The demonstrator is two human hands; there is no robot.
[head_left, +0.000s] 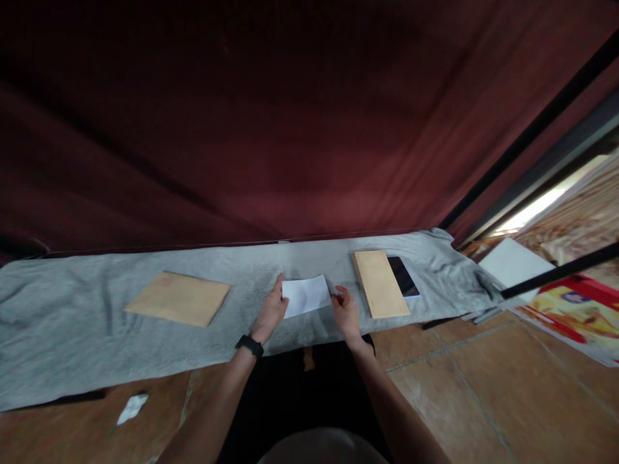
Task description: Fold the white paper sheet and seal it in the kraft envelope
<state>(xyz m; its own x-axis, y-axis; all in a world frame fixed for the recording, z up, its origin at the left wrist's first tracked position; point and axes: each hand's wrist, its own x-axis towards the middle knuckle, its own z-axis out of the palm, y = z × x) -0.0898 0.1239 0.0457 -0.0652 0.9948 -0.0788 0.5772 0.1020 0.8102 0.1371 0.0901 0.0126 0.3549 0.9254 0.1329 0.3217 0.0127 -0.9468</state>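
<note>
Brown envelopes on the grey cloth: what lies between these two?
Between the left envelope and the right envelope, the head view shows a white paper, with the left hand and right hand at its ends.

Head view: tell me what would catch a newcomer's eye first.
Probably the white paper on the grey cloth, between the left hand and the right hand. Next, the left tan envelope and the right tan envelope, a dark-screened device along the latter's right edge. The dark-red backdrop fills most of the upper half.
</note>
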